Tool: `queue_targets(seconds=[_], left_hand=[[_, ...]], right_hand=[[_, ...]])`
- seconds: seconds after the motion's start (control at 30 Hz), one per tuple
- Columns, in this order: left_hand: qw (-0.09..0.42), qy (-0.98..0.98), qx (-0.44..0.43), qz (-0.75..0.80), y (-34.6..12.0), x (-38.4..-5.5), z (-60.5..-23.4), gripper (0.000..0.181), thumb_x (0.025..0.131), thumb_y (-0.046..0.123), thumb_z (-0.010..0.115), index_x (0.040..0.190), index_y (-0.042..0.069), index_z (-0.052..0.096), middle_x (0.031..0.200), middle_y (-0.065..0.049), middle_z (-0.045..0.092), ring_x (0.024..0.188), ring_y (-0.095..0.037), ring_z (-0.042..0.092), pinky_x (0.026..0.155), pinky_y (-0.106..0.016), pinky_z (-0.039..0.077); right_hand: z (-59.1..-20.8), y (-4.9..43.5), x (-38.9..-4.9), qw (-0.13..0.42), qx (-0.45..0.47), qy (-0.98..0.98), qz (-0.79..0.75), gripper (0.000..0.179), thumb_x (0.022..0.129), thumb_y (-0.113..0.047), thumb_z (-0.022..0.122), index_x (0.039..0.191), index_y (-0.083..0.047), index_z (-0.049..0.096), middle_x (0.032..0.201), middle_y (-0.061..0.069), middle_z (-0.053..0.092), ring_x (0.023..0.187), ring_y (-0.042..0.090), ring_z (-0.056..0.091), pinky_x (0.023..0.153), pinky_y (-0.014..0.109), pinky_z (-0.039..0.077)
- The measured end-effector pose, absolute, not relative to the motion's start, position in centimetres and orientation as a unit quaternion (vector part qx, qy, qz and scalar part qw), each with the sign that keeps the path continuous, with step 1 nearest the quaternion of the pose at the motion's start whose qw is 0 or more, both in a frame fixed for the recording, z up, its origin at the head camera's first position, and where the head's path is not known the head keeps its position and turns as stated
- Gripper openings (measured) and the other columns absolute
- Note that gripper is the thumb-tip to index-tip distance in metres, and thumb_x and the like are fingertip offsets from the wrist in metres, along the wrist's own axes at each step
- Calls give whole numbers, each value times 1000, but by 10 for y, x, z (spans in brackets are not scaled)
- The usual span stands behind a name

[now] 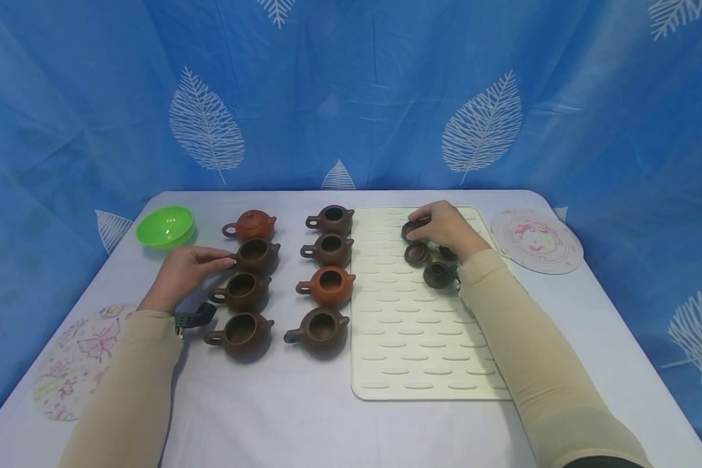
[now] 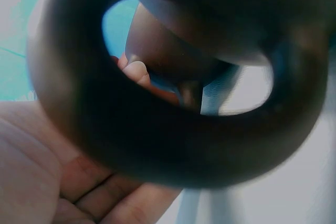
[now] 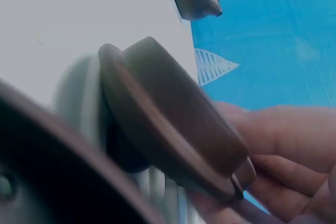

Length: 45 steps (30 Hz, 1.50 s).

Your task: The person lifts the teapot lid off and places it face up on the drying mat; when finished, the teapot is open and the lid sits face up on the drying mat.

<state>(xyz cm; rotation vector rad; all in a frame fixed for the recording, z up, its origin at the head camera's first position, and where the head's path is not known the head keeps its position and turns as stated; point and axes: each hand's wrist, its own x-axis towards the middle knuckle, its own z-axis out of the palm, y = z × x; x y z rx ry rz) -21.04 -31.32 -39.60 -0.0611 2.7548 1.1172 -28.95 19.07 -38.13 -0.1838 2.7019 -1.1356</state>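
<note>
My left hand [image 1: 184,272] pinches the handle of a dark brown teapot [image 1: 260,261], second from the back in the left column, its top uncovered. In the left wrist view, another pot's blurred handle [image 2: 173,153] looms in front, hiding part of the fingers. My right hand [image 1: 444,227] holds a brown teapot lid [image 3: 173,111] by its edge at the back of the cream mat [image 1: 386,357]; the right wrist view has it tilted. Close by lie more lids, including a brown one [image 1: 416,253] and a darker one [image 1: 437,275].
Ahead of the held pot sits a reddish teapot [image 1: 254,225] with its lid on. Lidless teapots fill the rest of two columns, including an orange-brown one [image 1: 333,296]. A green bowl [image 1: 165,227] stands back left; round patterned mats lie at left [image 1: 84,364] and right [image 1: 537,240].
</note>
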Motion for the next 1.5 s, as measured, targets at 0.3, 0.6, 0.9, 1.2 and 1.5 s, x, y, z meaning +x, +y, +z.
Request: queue_targets(seconds=[0.3, 0.6, 0.9, 1.2, 1.5], left_hand=[[87, 922, -17, 377, -314, -210, -396, 45, 100, 33, 76, 133, 3, 72, 137, -21, 65, 136, -44, 49, 110, -66, 37], [91, 921, -21, 379, -313, -211, -394, 46, 100, 35, 76, 134, 3, 71, 139, -21, 64, 137, -44, 48, 111, -66, 36], [94, 923, -22, 373, -314, -213, -395, 47, 101, 35, 75, 135, 3, 71, 139, -22, 64, 137, -45, 47, 111, -67, 36], [93, 922, -24, 375, -314, -213, -395, 47, 101, 35, 75, 134, 3, 71, 138, -22, 64, 137, -45, 47, 111, -67, 36], [89, 924, -18, 370, -315, -213, -396, 46, 101, 35, 75, 133, 3, 72, 137, -22, 65, 136, -44, 48, 110, -66, 37]], right_hand=[[-384, 190, -292, 93, -72, 919, -376, 45, 91, -14, 83, 132, -2, 71, 129, 21, 68, 126, 38, 57, 110, 52, 41], [-381, 192, -288, 80, -47, 908, -409, 43, 102, -30, 70, 135, -3, 70, 139, 17, 63, 137, 35, 50, 114, 52, 36], [-381, 190, -285, 71, -25, 893, -444, 43, 103, -32, 68, 135, -3, 69, 137, 16, 64, 135, 34, 51, 113, 52, 37], [-375, 190, -283, 57, 8, 889, -455, 41, 104, -33, 66, 135, -6, 70, 143, 14, 61, 139, 34, 47, 115, 51, 35], [-366, 193, -280, 59, 11, 881, -470, 43, 105, -35, 65, 137, -7, 68, 147, 13, 59, 141, 32, 46, 115, 51, 36]])
